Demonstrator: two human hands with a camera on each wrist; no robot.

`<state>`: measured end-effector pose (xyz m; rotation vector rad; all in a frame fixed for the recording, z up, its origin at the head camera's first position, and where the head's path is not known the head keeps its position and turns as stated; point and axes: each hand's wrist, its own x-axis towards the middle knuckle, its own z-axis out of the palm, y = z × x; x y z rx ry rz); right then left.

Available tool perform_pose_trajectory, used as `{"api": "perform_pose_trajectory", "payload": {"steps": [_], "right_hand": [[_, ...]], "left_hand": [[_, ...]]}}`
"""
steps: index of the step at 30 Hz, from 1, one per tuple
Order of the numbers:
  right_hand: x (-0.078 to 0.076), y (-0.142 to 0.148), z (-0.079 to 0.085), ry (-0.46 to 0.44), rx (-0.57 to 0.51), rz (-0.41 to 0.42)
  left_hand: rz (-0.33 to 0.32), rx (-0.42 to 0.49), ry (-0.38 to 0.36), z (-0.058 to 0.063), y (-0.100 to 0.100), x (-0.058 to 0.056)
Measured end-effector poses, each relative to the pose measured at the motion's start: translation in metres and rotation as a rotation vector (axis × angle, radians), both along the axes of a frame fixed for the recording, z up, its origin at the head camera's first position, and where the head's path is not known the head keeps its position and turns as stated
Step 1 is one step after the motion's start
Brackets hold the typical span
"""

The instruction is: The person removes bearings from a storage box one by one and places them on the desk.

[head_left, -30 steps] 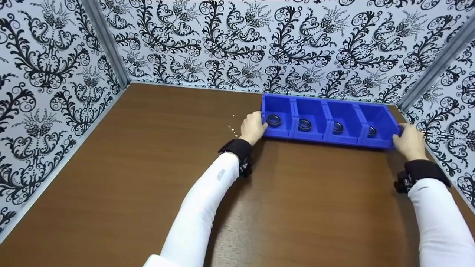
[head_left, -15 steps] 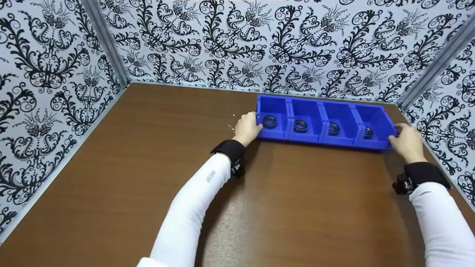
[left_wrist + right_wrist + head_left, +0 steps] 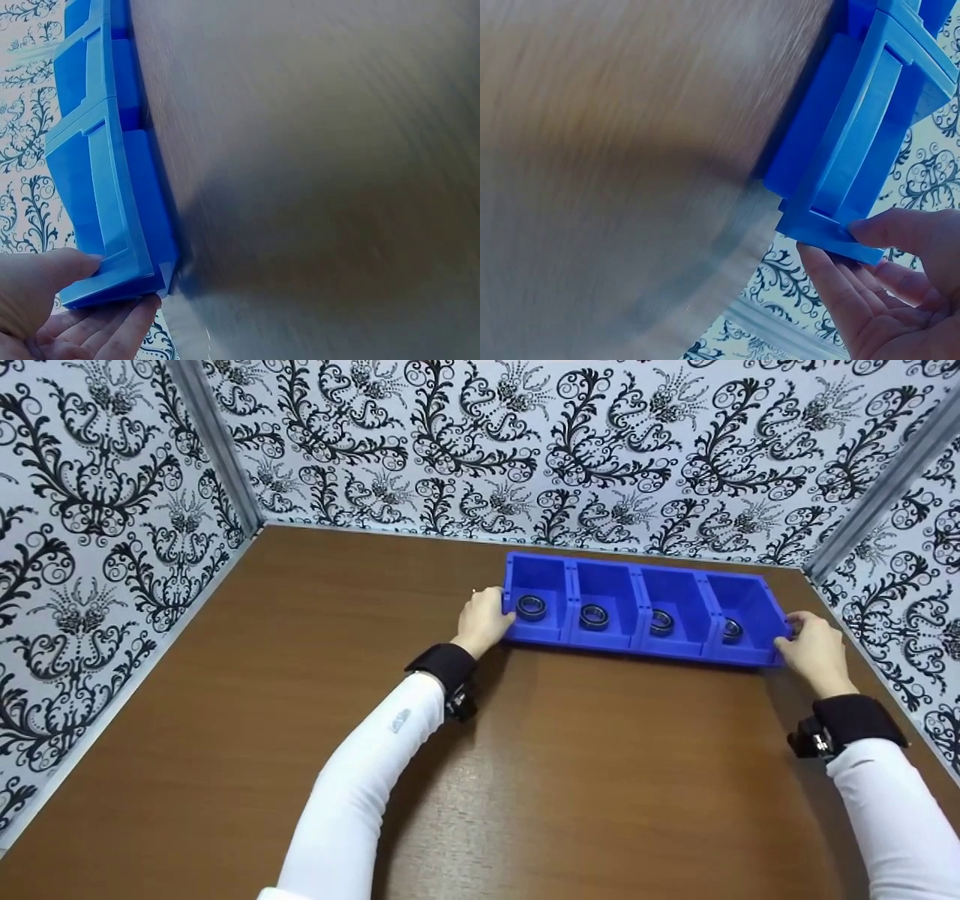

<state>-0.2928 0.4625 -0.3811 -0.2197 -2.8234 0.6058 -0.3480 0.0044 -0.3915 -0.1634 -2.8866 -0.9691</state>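
Note:
A long blue storage bin (image 3: 607, 647) with several compartments stands near the back of the table, right of the middle. Black ring-shaped bearings lie inside, one to a compartment; the leftmost bearing (image 3: 531, 607) and the rightmost bearing (image 3: 732, 631) sit near the front. My left hand (image 3: 484, 619) grips the bin's left end, thumb over the rim and fingers beneath, as the left wrist view shows. At the opposite end my right hand (image 3: 816, 651) pinches the side wall, its thumb (image 3: 889, 229) on the rim and the other fingers against the outside.
Brown wooden table (image 3: 300, 675) spreads in front and to the left. A patterned back wall (image 3: 450, 457) rises close behind the bin, and side walls with grey metal corner posts (image 3: 214, 442) enclose the table.
Both hands have moved the bin to the left along the table, with a slight shift toward the front. The bearings travel with it, and both grips stay the same.

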Motion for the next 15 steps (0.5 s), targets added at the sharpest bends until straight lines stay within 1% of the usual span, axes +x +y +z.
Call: {"api": "perform_pose_trajectory", "payload": {"steps": [6, 15], "right_hand": [[0.003, -0.008, 0.000, 0.003, -0.012, 0.015], [0.008, -0.024, 0.000, -0.015, -0.053, 0.044]], "left_hand": [[-0.016, 0.010, 0.012, 0.001, -0.012, 0.003], [-0.018, 0.031, -0.002, 0.002, -0.032, 0.007]]}}
